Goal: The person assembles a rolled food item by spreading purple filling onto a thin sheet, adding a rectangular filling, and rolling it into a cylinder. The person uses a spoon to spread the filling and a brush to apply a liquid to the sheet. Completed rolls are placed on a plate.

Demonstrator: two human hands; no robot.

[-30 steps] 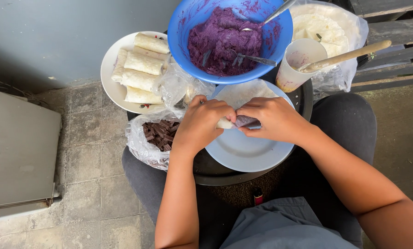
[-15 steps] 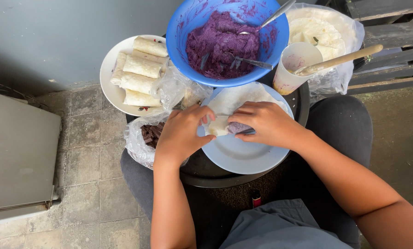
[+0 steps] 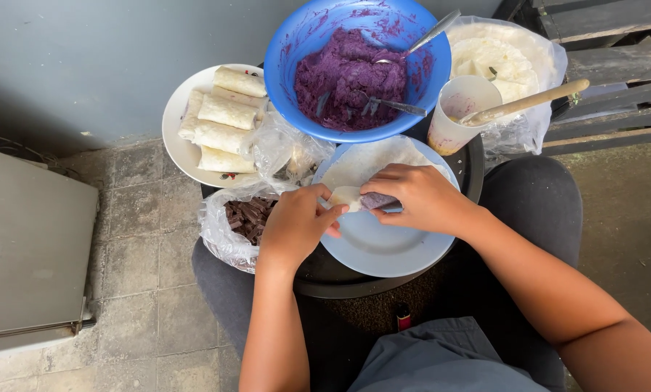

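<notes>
Head view, wrapper between both hands, on plate

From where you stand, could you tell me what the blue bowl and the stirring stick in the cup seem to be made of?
The blue bowl looks like glossy plastic: uniform colour, soft sheen on its wall. The stick seems to be bare wood, matte and pale tan. The cup is probably thin white plastic.

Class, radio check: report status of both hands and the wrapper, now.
Left hand and right hand both pinching the wrapper, folding it over purple filling. Work sits on pale plate. Nothing in the way.
</notes>
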